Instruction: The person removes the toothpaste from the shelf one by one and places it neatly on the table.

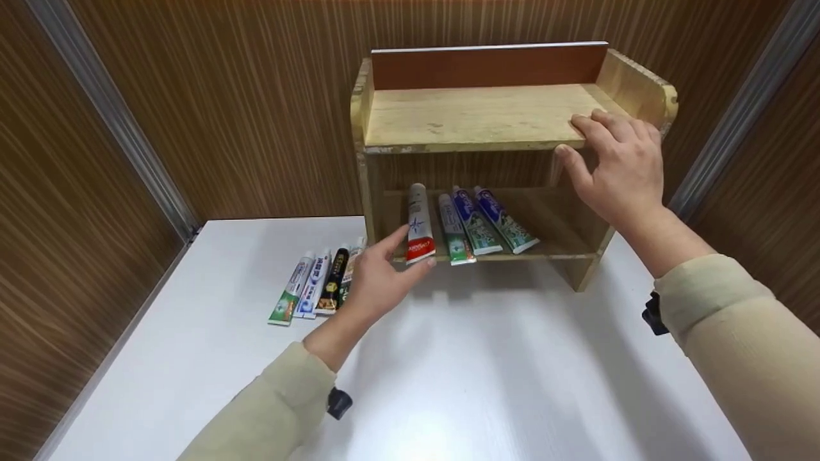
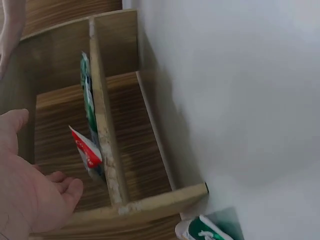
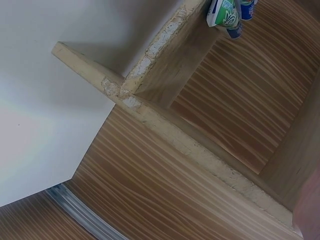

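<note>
A white and red toothpaste tube [image 1: 419, 221] lies on the lower board of a wooden shelf unit [image 1: 474, 118], its red end [image 2: 89, 152] at the front edge. My left hand [image 1: 381, 278] is beside that end, thumb and fingers spread around it; the left wrist view shows a gap between hand [image 2: 30, 185] and tube. My right hand [image 1: 621, 163] rests on the top board's right front, fingers on top and thumb at its front edge; a blurred part of the hand [image 3: 307, 210] shows in the right wrist view.
Right of the red-ended tube lie a green-ended tube [image 1: 455, 227] and two blue and green tubes [image 1: 477, 221] [image 1: 506, 221]. Several more tubes, one of them black [image 1: 334, 278], lie on the white table [image 1: 237, 250] left of the unit. Wood-patterned walls [image 1: 256, 96] stand around.
</note>
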A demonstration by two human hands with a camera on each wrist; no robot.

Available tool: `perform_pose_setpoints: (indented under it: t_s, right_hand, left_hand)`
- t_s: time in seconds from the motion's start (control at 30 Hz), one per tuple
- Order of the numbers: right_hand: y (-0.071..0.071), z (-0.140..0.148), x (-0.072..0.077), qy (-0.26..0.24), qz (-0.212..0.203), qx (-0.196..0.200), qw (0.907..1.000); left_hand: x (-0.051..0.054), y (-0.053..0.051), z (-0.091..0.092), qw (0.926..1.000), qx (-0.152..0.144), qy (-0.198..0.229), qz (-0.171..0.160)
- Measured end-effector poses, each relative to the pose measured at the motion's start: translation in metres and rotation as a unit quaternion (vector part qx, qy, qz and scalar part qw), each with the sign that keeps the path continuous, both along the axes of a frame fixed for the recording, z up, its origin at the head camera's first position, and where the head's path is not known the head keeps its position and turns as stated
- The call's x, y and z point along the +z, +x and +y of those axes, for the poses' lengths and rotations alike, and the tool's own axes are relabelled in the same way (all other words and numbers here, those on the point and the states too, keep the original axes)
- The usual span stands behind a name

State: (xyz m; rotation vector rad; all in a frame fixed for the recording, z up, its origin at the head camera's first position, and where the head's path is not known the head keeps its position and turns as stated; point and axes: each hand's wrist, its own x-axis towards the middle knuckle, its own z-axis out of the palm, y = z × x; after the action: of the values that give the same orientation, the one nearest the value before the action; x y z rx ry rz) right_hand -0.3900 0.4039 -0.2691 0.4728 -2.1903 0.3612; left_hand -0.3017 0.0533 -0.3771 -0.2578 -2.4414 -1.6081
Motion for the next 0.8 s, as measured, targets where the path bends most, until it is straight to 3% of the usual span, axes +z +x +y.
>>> perform_pose_setpoints:
  t_s: [0.27,0.53,0.8]
  right_hand:
    - [0.000,0.002,-0.001,-0.001,0.000,0.001,1.0000]
    - [-0.001,0.002,-0.001,-0.001,0.013,0.008,0.9999]
    - [-0.001,0.000,-0.001,0.000,0.005,0.005,1.0000]
  left_hand:
    - [-0.009,-0.019,0.020,0.9975,0.014,0.069,-0.006]
    - [-0.016,-0.034,0.028,0.9963,0.045,0.072,-0.010]
    - [-0.022,-0.044,0.025,0.9970,0.054,0.055,-0.005]
